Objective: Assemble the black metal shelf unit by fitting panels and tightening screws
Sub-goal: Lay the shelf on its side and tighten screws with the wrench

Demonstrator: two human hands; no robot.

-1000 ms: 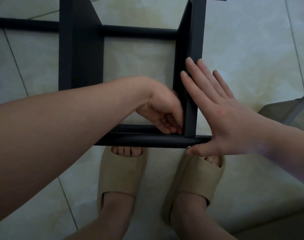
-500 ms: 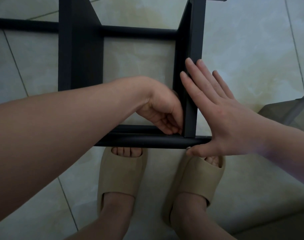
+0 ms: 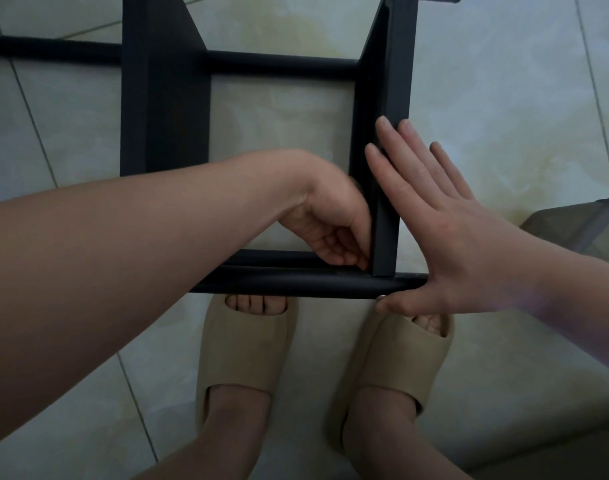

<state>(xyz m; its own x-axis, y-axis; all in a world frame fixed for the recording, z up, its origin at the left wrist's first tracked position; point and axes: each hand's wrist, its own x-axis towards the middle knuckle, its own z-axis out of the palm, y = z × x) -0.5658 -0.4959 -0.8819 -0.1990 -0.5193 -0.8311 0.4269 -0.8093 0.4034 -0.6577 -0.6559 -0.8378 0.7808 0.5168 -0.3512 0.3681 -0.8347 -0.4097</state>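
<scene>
**Both hands at the frame's near right corner**

The black shelf unit [image 3: 164, 98] stands on the tiled floor [image 3: 504, 81], just ahead of the person's beige slippers [image 3: 244, 348]. The right hand [image 3: 452, 244] lies flat, grip open, against the outside of the upright panel [image 3: 396, 64], with the thumb against the near tube [image 3: 296, 284]. The left hand [image 3: 331, 230] curls inside that corner, and I cannot tell whether its grip holds anything.

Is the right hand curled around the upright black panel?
No, the right hand lies flat, fingers straight, against the outer side of the upright black panel.
</scene>
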